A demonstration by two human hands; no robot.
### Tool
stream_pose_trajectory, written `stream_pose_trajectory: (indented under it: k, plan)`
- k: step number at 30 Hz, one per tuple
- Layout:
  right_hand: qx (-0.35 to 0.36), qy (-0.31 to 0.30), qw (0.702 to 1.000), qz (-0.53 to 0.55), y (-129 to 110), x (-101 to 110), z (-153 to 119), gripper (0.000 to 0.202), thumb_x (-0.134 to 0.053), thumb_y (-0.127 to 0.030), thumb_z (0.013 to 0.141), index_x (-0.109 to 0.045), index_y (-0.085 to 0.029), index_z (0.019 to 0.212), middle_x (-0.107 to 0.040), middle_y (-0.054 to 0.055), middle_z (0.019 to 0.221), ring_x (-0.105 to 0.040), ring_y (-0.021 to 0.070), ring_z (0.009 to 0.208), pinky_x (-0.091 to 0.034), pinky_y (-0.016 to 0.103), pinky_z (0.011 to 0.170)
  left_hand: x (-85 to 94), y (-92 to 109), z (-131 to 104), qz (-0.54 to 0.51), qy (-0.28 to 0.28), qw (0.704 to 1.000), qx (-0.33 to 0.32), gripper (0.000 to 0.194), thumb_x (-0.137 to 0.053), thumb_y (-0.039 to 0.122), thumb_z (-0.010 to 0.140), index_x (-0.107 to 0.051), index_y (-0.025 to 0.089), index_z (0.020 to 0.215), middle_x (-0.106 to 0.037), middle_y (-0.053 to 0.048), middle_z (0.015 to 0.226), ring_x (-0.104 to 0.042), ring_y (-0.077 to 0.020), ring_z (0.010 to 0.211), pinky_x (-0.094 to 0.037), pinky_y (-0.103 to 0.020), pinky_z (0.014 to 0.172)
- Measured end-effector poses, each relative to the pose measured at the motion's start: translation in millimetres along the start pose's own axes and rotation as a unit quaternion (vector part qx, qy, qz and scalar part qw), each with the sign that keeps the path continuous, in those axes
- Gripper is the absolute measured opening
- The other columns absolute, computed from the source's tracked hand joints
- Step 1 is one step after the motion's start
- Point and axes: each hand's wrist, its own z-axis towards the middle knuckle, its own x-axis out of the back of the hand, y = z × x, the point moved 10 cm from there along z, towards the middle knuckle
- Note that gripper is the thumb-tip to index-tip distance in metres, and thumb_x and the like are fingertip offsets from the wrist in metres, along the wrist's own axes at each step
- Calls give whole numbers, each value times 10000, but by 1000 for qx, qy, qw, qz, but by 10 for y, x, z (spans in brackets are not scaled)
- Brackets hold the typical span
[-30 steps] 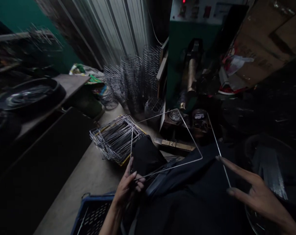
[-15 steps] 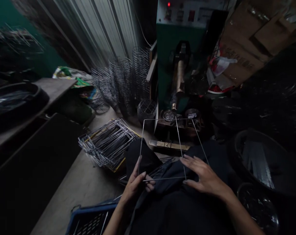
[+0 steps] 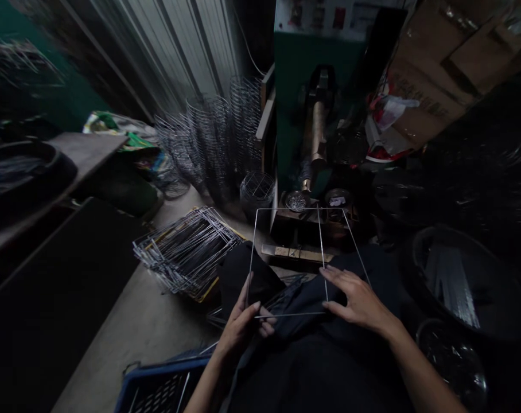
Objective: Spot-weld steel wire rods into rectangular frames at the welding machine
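Observation:
A thin rectangular wire frame is held out over my lap, its far side near the machine. My left hand is closed around the frame's near left corner, thumb on the near wire. A straight wire rod lies across the frame from far side to near side, closer to the right side. My right hand pinches this rod's near end, with the thumb at the near wire and the index finger farther up the rod. The frame's near right corner is hidden behind my right hand.
Ahead stands a green machine with a copper-coloured arm above a small dish of metal bits. A pile of wire frames lies left, a blue crate below it. Stacked wire rings stand behind. A black tub is right.
The rod's far end has shifted right along the frame's far wire. My right hand has moved slightly up with the rod. My left hand keeps its hold on the corner.

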Motion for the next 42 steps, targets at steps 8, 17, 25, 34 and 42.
stream_pose_trajectory:
  k: [8, 17, 25, 34, 42]
  plan:
    - [67, -2, 996, 62, -365, -58, 58, 732, -656, -370, 867, -344, -244, 1517, -406, 83, 1505, -343, 267, 1410, -306, 480, 1158, -91, -186, 143, -28, -44, 999, 2, 949, -544, 341, 937, 209, 263, 1509, -737, -115, 740, -698, -247, 560, -522, -267, 479]
    - [32, -11, 999, 38, -273, -81, -65, 716, -655, -324, 870, -356, -229, 1514, -411, 71, 1502, -388, 245, 1386, -352, 423, 1152, -109, -124, 139, -41, -40, 998, -26, 931, -559, 332, 934, 161, 289, 1522, -736, -103, 734, -695, -242, 552, -527, -265, 475]
    - [25, 1, 998, 60, -307, -66, -87, 753, -670, -226, 840, -343, -248, 1519, -403, 39, 1509, -418, 217, 1367, -375, 363, 1147, -189, 21, 54, -45, -19, 998, -37, 913, -565, 320, 935, 129, 316, 1528, -730, -78, 726, -675, -210, 533, -527, -263, 497]
    - [30, 16, 997, 76, -311, 4, -188, 786, -669, -155, 812, -339, -261, 1518, -406, 34, 1506, -433, 225, 1356, -370, 376, 1150, -308, 61, -21, -35, -25, 998, -42, 943, -550, 324, 935, 193, 287, 1514, -735, -95, 755, -679, -228, 528, -524, -286, 491]
    - [18, 13, 995, 94, -244, 45, -207, 771, -661, -152, 814, -352, -267, 1511, -398, 31, 1510, -423, 234, 1363, -355, 398, 1158, -394, 76, -22, -45, -27, 998, -45, 915, -542, 324, 947, 171, 302, 1521, -734, -97, 773, -683, -230, 549, -523, -291, 504]
